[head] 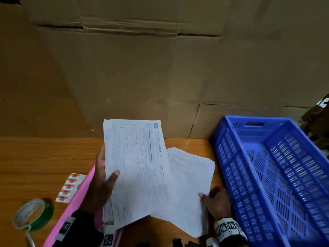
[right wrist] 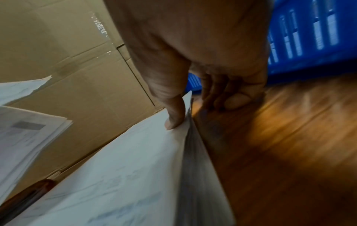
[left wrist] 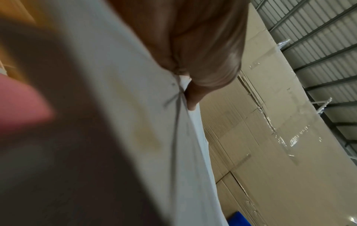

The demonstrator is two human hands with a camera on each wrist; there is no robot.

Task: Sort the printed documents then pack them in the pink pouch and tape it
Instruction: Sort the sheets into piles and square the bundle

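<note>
Pink pouch [head: 78, 189] mostly hidden, papers [head: 135, 157] blurred

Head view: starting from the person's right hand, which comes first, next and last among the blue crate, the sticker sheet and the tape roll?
1. Blue crate: just right of the right hand, nearly beside it.
2. Sticker sheet: far to the left, past the papers and the pink pouch.
3. Tape roll: farther left, at the table's near-left corner.

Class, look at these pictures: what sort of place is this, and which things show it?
Probably a warehouse packing desk: stacked cardboard cartons behind the table, a blue plastic crate, and a "Triveni Logistics" document.
</note>
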